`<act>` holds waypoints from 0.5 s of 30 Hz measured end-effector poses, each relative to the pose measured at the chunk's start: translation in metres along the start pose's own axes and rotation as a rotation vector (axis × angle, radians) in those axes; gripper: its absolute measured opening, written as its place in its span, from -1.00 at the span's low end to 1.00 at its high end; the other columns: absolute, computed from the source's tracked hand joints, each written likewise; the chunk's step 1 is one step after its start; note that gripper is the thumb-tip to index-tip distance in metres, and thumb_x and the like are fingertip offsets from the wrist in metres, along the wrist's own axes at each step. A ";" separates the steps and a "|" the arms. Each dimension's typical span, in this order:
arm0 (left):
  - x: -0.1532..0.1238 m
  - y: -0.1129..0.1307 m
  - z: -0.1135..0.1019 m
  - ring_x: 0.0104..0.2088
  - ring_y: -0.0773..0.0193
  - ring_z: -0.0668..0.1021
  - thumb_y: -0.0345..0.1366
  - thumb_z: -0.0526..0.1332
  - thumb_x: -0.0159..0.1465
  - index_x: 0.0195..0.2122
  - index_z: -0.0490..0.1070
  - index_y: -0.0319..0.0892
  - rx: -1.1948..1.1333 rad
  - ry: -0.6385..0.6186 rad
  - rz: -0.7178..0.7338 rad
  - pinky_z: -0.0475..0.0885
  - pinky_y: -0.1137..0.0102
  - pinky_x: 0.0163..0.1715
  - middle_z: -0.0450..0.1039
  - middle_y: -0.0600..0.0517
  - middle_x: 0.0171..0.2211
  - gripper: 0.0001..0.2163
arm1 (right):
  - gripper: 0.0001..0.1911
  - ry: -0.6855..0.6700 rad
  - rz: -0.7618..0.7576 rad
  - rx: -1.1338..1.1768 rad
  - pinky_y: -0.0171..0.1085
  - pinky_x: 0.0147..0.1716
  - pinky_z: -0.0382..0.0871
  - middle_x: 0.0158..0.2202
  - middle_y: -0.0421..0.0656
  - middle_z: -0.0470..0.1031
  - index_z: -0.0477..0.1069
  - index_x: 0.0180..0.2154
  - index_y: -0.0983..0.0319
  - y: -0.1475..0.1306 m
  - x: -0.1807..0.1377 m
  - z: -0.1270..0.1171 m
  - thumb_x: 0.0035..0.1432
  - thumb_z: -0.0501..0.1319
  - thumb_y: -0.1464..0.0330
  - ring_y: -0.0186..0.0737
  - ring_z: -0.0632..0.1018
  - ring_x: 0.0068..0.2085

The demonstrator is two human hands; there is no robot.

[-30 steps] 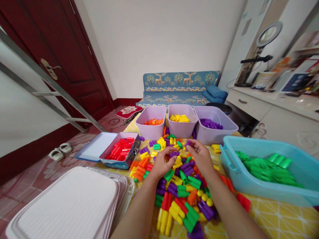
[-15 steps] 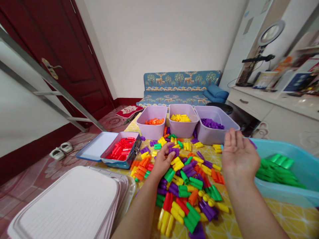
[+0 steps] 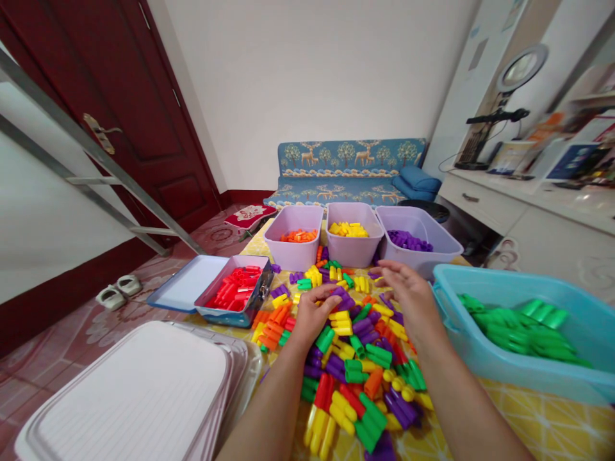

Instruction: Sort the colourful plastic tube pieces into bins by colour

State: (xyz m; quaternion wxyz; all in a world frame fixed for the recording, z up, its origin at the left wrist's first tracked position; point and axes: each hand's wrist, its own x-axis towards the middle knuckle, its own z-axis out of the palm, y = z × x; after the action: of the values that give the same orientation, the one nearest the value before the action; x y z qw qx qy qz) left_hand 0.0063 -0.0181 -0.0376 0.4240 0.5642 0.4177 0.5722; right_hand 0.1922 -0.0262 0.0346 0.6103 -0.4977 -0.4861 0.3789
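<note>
My left hand (image 3: 314, 314) is closed on a purple bullet-shaped plastic block (image 3: 342, 298), pinched between thumb and fingers above the heap. My right hand (image 3: 410, 298) hovers at the heap's far right side, fingers apart, with nothing visible in it. Between and below my hands spreads a mixed heap of blocks: green (image 3: 372, 422), yellow (image 3: 342, 410), red (image 3: 352, 398), orange (image 3: 373, 381) and purple pieces, several joined in clusters. Some of the heap lies hidden behind my forearms.
Three lilac bins stand behind the heap, holding orange (image 3: 298, 236), yellow (image 3: 348, 229) and purple blocks (image 3: 409, 241). A blue tub (image 3: 480, 358) with green blocks is at right. An open tin (image 3: 250, 314) of red blocks and stacked white lids (image 3: 129, 390) are at left.
My right hand has moved left from beside the blue tub to the heap, turning from palm-up to fingers pointing left. My left hand stays near its place, still holding the purple block.
</note>
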 end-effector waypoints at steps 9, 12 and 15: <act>-0.001 0.010 -0.001 -0.59 0.39 0.42 -0.14 0.27 0.16 -0.19 0.52 -0.25 0.000 -0.023 0.044 0.34 0.49 -0.50 0.43 0.11 -0.61 -0.70 | -0.77 -0.461 -0.048 -0.376 -0.26 -0.41 0.40 -0.39 -0.16 0.58 0.54 -0.26 0.22 0.016 -0.015 0.022 -0.01 0.21 0.37 -0.20 0.55 -0.40; -0.001 0.007 -0.002 -0.48 0.31 0.51 -0.10 0.17 0.25 -0.18 0.51 -0.24 0.018 -0.019 0.046 0.41 0.43 -0.38 0.51 0.04 -0.52 -0.69 | -0.76 -0.252 -0.034 -0.157 -0.23 -0.33 0.43 -0.36 -0.14 0.58 0.51 -0.27 0.25 0.008 -0.007 0.014 -0.05 0.28 0.33 -0.19 0.57 -0.36; -0.002 0.005 -0.003 -0.45 0.29 0.53 -0.09 0.15 0.26 -0.22 0.51 -0.25 0.053 -0.013 0.055 0.42 0.41 -0.32 0.53 0.03 -0.51 -0.68 | -0.71 0.134 -0.113 0.165 -0.24 -0.28 0.42 -0.33 -0.16 0.58 0.44 -0.20 0.21 -0.006 -0.001 0.003 -0.01 0.30 0.26 -0.23 0.58 -0.34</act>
State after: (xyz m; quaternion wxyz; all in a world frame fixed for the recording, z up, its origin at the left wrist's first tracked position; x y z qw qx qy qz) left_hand 0.0029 -0.0209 -0.0336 0.3958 0.5902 0.4142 0.5687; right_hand 0.1888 -0.0274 0.0402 0.7006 -0.4418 -0.4387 0.3487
